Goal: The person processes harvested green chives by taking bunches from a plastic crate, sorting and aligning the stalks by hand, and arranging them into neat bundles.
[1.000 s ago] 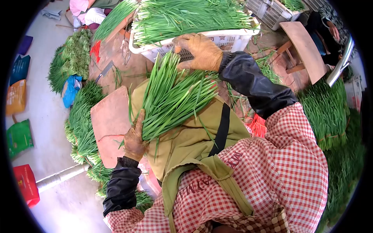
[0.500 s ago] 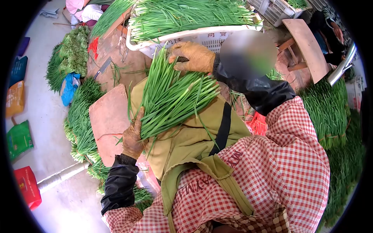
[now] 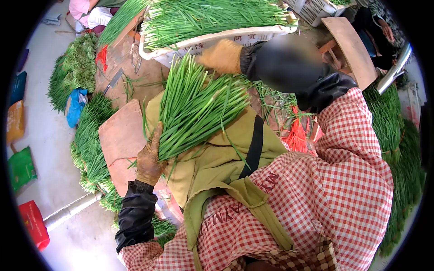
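Note:
A loose bundle of long green stalks point(image 3: 194, 108) lies fanned out across my lap on an olive apron point(image 3: 226, 158). My left hand point(image 3: 150, 158), in a stained glove, holds the bundle at its lower left end, thumb on top and the other fingers hidden underneath. Just above the bundle's upper tips is my right hand point(image 3: 221, 56), in an orange-brown glove; its fingers are smeared by motion, so their pose and any contents cannot be made out. Behind it stands a white crate point(image 3: 181, 50) heaped with green stalks point(image 3: 212, 20).
Tied green bundles point(image 3: 92, 131) line the left side, beside a blue bag point(image 3: 77, 108). A knife point(image 3: 113, 81) lies beyond my left hand. Red ties point(image 3: 296, 135) lie right of my lap. A wooden stool point(image 3: 350, 49) stands at upper right; parts of two people show at the top corners.
My right hand has moved slightly left and is now blurred, its forearm still near the crate. My left hand keeps its hold. The whole view has shifted a little.

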A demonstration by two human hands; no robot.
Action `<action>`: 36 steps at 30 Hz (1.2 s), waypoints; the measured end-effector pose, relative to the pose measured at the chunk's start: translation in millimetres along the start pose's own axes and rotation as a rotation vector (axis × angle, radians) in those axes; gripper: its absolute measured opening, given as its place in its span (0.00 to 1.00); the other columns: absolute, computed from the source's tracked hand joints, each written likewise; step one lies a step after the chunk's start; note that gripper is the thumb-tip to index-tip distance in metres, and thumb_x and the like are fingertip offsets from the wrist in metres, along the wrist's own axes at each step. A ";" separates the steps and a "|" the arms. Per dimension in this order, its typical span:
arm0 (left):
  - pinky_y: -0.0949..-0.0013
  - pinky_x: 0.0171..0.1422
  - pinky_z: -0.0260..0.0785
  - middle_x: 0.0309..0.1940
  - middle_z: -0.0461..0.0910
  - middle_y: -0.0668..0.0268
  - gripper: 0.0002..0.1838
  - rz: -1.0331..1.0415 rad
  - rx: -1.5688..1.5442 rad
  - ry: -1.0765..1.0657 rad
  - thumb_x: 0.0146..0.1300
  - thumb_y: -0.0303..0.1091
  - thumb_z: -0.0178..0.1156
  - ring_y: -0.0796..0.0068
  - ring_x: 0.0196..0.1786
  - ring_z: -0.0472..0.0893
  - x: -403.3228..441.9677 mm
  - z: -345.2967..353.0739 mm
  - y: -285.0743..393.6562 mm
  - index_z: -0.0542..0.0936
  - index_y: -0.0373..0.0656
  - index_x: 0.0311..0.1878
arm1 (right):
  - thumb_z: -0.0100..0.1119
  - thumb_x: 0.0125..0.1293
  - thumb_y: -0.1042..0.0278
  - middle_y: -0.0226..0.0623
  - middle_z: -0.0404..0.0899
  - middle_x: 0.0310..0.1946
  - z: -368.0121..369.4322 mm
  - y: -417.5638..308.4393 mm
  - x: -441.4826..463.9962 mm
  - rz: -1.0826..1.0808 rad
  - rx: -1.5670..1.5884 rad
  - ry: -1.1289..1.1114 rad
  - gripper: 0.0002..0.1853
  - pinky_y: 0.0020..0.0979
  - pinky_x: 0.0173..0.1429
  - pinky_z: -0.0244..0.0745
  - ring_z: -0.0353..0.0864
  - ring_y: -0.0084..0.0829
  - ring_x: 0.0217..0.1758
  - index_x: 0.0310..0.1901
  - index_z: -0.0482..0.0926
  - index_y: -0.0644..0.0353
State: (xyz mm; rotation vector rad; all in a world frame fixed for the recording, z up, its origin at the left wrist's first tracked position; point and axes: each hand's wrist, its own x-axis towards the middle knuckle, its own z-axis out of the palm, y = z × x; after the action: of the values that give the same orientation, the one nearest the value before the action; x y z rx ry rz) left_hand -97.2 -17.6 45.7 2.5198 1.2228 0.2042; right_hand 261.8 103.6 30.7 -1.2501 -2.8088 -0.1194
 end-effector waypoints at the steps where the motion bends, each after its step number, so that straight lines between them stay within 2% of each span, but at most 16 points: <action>1: 0.62 0.50 0.77 0.60 0.73 0.52 0.52 -0.009 0.012 -0.004 0.47 0.29 0.71 0.53 0.53 0.80 -0.4 1.0 3.6 0.53 0.50 0.75 | 0.58 0.53 0.70 0.39 0.79 0.32 7.7 11.8 -7.6 0.017 0.021 0.051 0.13 0.39 0.35 0.78 0.83 0.42 0.35 0.42 0.74 0.59; 4: 0.62 0.52 0.75 0.60 0.72 0.52 0.53 0.005 0.025 0.037 0.46 0.28 0.70 0.52 0.56 0.77 -5.4 -3.3 18.3 0.52 0.50 0.75 | 0.54 0.60 0.70 0.38 0.83 0.40 59.5 75.2 -45.2 0.415 -0.209 -0.305 0.12 0.41 0.39 0.79 0.85 0.41 0.39 0.46 0.79 0.54; 5: 0.62 0.52 0.75 0.60 0.72 0.52 0.53 0.002 0.022 0.041 0.46 0.28 0.70 0.52 0.56 0.77 -8.0 -4.7 21.2 0.52 0.50 0.75 | 0.52 0.64 0.68 0.37 0.84 0.45 69.0 87.6 -61.8 0.750 -0.165 -0.312 0.15 0.41 0.47 0.78 0.84 0.40 0.45 0.51 0.80 0.51; 9: 0.59 0.41 0.74 0.54 0.74 0.52 0.53 -0.128 0.184 0.004 0.48 0.33 0.69 0.53 0.42 0.80 -29.1 12.5 9.2 0.50 0.54 0.76 | 0.53 0.68 0.50 0.40 0.84 0.43 19.8 52.9 -89.4 0.774 0.124 -0.367 0.22 0.38 0.48 0.76 0.83 0.38 0.44 0.55 0.79 0.55; 11: 0.58 0.36 0.74 0.48 0.77 0.52 0.52 -0.206 0.274 0.028 0.49 0.35 0.68 0.54 0.36 0.80 -45.8 26.2 4.7 0.49 0.55 0.76 | 0.55 0.62 0.34 0.49 0.81 0.47 -3.7 9.9 -71.6 0.764 0.920 -0.080 0.38 0.39 0.53 0.75 0.82 0.39 0.46 0.54 0.77 0.67; 13: 0.58 0.30 0.71 0.37 0.76 0.55 0.50 -0.231 0.350 0.044 0.51 0.37 0.66 0.56 0.29 0.78 -57.1 29.2 3.9 0.49 0.57 0.76 | 0.55 0.62 0.35 0.49 0.82 0.40 -32.2 -34.7 -40.9 0.809 1.187 -0.221 0.36 0.37 0.47 0.75 0.82 0.37 0.40 0.47 0.79 0.70; 15: 0.59 0.29 0.71 0.37 0.76 0.55 0.50 -0.219 0.307 0.061 0.52 0.36 0.66 0.58 0.29 0.79 -57.3 26.3 7.3 0.49 0.58 0.76 | 0.56 0.62 0.38 0.45 0.82 0.34 -30.5 -49.9 -22.3 0.622 0.918 -0.386 0.33 0.35 0.42 0.75 0.80 0.35 0.33 0.41 0.81 0.70; 20: 0.62 0.27 0.70 0.37 0.76 0.55 0.49 -0.198 0.356 0.017 0.52 0.35 0.65 0.61 0.29 0.79 -47.6 24.2 20.3 0.49 0.58 0.76 | 0.57 0.58 0.53 0.44 0.82 0.30 13.8 -29.6 -33.1 0.591 1.028 -0.352 0.19 0.38 0.44 0.75 0.82 0.39 0.36 0.40 0.83 0.62; 23: 0.63 0.26 0.70 0.41 0.76 0.53 0.48 -0.194 0.342 0.025 0.53 0.34 0.63 0.62 0.27 0.79 -38.5 14.2 30.3 0.49 0.57 0.76 | 0.54 0.61 0.56 0.47 0.83 0.38 53.3 22.1 -58.7 0.662 0.383 -0.188 0.17 0.43 0.49 0.75 0.82 0.47 0.43 0.43 0.82 0.60; 25: 0.63 0.46 0.75 0.61 0.71 0.54 0.47 -0.245 0.344 -0.083 0.52 0.28 0.65 0.53 0.49 0.79 -39.1 9.7 34.5 0.52 0.48 0.75 | 0.53 0.63 0.55 0.47 0.82 0.41 57.1 53.4 -97.2 0.819 0.140 -0.350 0.17 0.45 0.52 0.74 0.81 0.48 0.45 0.46 0.81 0.57; 26: 0.63 0.46 0.75 0.61 0.71 0.54 0.47 -0.248 0.340 -0.083 0.52 0.28 0.65 0.53 0.49 0.79 -40.2 11.5 32.0 0.52 0.48 0.75 | 0.52 0.65 0.56 0.45 0.82 0.42 51.0 54.9 -108.0 0.862 0.046 -0.429 0.16 0.44 0.52 0.74 0.81 0.47 0.45 0.49 0.80 0.54; 27: 0.64 0.36 0.73 0.55 0.74 0.52 0.48 -0.183 0.359 -0.018 0.52 0.32 0.65 0.58 0.38 0.79 -40.5 14.1 26.6 0.51 0.52 0.76 | 0.52 0.65 0.56 0.45 0.82 0.42 51.7 52.6 -108.4 0.858 0.044 -0.432 0.16 0.44 0.52 0.74 0.81 0.47 0.45 0.49 0.80 0.54; 28: 0.65 0.27 0.72 0.48 0.77 0.50 0.48 -0.117 0.378 0.047 0.53 0.37 0.64 0.62 0.26 0.79 -41.5 16.9 23.1 0.50 0.56 0.76 | 0.52 0.66 0.57 0.46 0.81 0.42 35.4 38.7 -102.9 0.699 0.153 -0.128 0.16 0.44 0.52 0.74 0.81 0.46 0.46 0.51 0.78 0.53; 29: 0.65 0.27 0.72 0.48 0.77 0.50 0.48 -0.121 0.375 0.047 0.53 0.37 0.64 0.62 0.26 0.79 -43.5 18.6 22.4 0.50 0.56 0.76 | 0.52 0.67 0.57 0.46 0.81 0.42 16.1 21.4 -95.4 0.530 0.257 0.171 0.16 0.44 0.52 0.74 0.81 0.46 0.46 0.54 0.76 0.51; 33: 0.63 0.30 0.73 0.49 0.76 0.49 0.51 -0.221 0.286 0.012 0.50 0.37 0.67 0.59 0.31 0.80 -47.4 15.7 22.4 0.51 0.55 0.76 | 0.55 0.64 0.54 0.37 0.78 0.35 -43.5 -68.5 -41.8 0.006 0.260 0.315 0.15 0.42 0.41 0.76 0.80 0.41 0.39 0.47 0.79 0.50; 36: 0.62 0.31 0.74 0.50 0.76 0.49 0.51 -0.171 0.282 0.053 0.50 0.37 0.68 0.58 0.31 0.80 -44.2 7.0 19.5 0.51 0.54 0.76 | 0.57 0.60 0.56 0.35 0.77 0.32 -34.2 -91.2 -35.0 -0.098 0.111 0.192 0.11 0.40 0.38 0.76 0.80 0.39 0.37 0.35 0.80 0.54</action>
State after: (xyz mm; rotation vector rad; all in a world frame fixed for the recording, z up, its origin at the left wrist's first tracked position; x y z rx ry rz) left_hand -108.4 -65.1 46.8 2.6357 1.5782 0.0601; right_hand 218.3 13.5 57.5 -1.0203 -2.6709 -0.0828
